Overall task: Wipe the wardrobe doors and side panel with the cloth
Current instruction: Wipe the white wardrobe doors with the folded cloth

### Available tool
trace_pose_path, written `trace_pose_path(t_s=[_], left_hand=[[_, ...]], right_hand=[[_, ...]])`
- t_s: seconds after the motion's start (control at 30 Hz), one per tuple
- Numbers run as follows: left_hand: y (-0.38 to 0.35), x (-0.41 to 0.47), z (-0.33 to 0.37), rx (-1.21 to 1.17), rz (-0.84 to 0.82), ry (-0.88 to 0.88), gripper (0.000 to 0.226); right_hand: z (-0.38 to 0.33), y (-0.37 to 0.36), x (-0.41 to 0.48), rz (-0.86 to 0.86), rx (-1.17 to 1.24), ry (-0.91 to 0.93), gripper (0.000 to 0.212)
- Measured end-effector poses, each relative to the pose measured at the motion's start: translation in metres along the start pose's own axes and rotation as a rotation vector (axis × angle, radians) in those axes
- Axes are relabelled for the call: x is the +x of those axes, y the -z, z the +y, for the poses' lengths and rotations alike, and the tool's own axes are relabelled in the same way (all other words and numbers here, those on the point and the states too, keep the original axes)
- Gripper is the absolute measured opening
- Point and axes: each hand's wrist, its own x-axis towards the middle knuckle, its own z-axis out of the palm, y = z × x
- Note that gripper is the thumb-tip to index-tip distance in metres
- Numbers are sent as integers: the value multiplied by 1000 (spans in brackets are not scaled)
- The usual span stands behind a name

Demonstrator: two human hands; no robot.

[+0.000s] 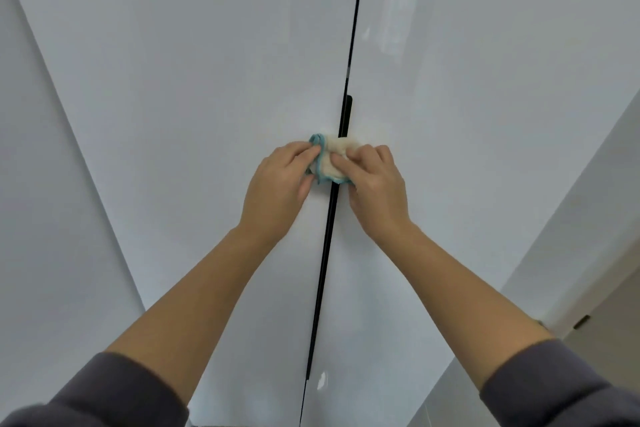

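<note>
While two glossy white wardrobe doors fill the view, the left door (194,87) and the right door (478,114) meet at a thin dark gap, where a black handle strip (341,163) runs down the seam. Bare forearms reach up from grey sleeves (114,392). Both hands meet at the seam: the left hand (277,191) pinches the blue-edged side of the cloth, the right hand (375,187) grips its other side. Bunched between them, the small cream cloth (334,158) sits over the handle strip.
</note>
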Motion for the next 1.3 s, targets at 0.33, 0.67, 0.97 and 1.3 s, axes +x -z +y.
trace_pose_path(t_s=[0.33, 0.67, 0.97, 1.3], left_hand=[[-80, -128, -32, 79, 8, -80, 30], [-200, -321, -64, 133, 59, -102, 20], [-293, -472, -87, 174, 92, -118, 16], [-335, -574, -96, 173, -80, -99, 23]], right_hand=[[-12, -66, -144, -52, 11, -59, 34], [-20, -168, -358, 3, 32, -1, 42], [-32, -245, -520, 33, 21, 36, 39], [-42, -274, -619, -254, 62, 28, 48]])
